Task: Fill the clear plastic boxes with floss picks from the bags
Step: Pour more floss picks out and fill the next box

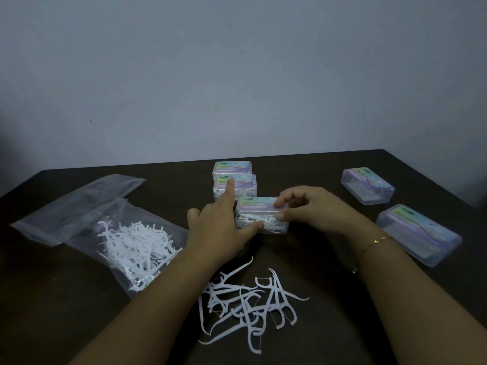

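Note:
A clear plastic box (pixel 259 216) packed with white floss picks sits mid-table under a pastel label lid. My left hand (pixel 220 223) touches its left side, thumb along the front edge and index finger pointing away over the boxes behind. My right hand (pixel 307 208) pinches the lid's right end between thumb and fingers. Loose floss picks (pixel 249 299) lie in a pile near me. A clear bag (pixel 131 246) holding many picks lies at the left.
Two filled boxes (pixel 238 181) stand in a row behind the held one. Two more clear boxes (pixel 367 185) (pixel 419 235) lie at the right, close to the table's edge. A flat bag (pixel 79 198) with no picks visible in it lies far left. A grey wall rises behind the dark table (pixel 329 259).

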